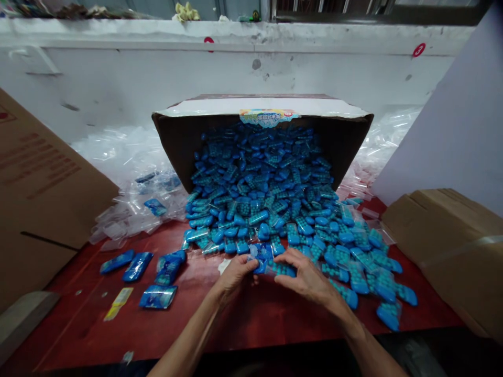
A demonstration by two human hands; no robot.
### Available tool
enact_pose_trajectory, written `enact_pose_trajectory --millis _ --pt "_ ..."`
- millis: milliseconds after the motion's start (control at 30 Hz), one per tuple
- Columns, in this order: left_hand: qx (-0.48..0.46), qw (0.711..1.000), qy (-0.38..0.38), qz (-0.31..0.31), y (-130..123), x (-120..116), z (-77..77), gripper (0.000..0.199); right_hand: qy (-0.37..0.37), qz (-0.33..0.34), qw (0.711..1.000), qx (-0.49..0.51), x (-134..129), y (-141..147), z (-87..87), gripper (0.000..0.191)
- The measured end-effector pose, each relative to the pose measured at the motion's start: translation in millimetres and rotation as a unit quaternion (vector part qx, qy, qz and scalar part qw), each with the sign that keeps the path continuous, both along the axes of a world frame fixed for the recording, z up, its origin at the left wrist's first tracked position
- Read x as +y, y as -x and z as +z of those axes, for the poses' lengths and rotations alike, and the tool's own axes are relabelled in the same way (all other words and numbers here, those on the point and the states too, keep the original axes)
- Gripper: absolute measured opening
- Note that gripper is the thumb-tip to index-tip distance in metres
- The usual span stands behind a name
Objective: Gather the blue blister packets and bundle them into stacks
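Observation:
My left hand point(236, 272) pinches a blue printed wrapper point(262, 252) between thumb and fingers, in front of the big heap. Just to its right, my right hand point(308, 276) has thumb and fingers closed around a small clear-and-blue container point(283, 268) with turquoise beads inside. The container's left end is close to the wrapper; whether it enters it I cannot tell. Behind both hands, a heap of similar bead containers point(255, 199) spills from an open cardboard box point(168, 141) lying on its side. More of them spread to the right of my right hand.
Several blue printed packs point(157, 297) and a yellow-and-clear strip point(119, 303) lie on the red table point(243, 324) at left. Clear plastic sleeves point(121, 157) pile up behind them. Cardboard boxes flank the table at left point(43, 193) and right point(451, 251); a white wall stands behind.

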State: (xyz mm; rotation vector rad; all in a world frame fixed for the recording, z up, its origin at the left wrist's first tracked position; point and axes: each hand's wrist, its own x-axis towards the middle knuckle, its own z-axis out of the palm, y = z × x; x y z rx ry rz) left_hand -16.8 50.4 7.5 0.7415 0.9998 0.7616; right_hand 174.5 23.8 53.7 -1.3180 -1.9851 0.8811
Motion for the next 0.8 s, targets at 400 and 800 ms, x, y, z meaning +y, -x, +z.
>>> enact_pose_trajectory --millis 400,800 --pt "-0.027 0.999 -0.028 0.03 -5 -2 -3.0 0.027 0.013 -0.076 0.997 -0.011 -9 12 -3.4 0.021" --pt "-0.028 0.998 -0.031 0.045 -10 -6 0.3 0.028 -0.148 -0.032 0.98 -0.131 -11 15 -13.6 0.028"
